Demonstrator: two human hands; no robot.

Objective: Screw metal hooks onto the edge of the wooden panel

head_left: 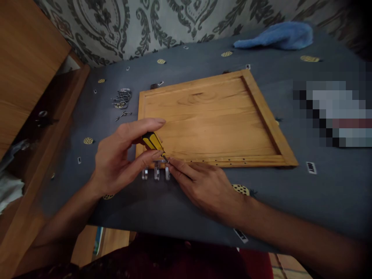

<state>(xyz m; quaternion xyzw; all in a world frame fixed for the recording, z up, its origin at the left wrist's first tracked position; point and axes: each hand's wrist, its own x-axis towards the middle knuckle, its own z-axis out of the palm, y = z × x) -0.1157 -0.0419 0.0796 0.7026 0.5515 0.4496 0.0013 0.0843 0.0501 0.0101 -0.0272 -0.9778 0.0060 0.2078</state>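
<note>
A yellow and black screwdriver point(154, 142) is gripped in my left hand point(119, 155), with the index finger raised off the handle. Its shaft slants down to the near edge of a framed wooden board point(200, 120). Along that edge, at the left, hang shiny metal hooks point(157, 171). My right hand point(206, 184) reaches in from the right, its fingertips pressed together beside the screwdriver tip; whatever is between them is hidden. Small dark holes point(229, 159) run along the board's near rail.
Left of the board lie a pile of metal hooks point(123, 97) and several small screws point(123, 115). A blue cloth point(281, 35) rests at the back right of the grey pineapple-print tablecloth point(116, 211). A wooden cabinet point(26, 58) stands at the left. A blurred-out object point(340, 112) sits at the right.
</note>
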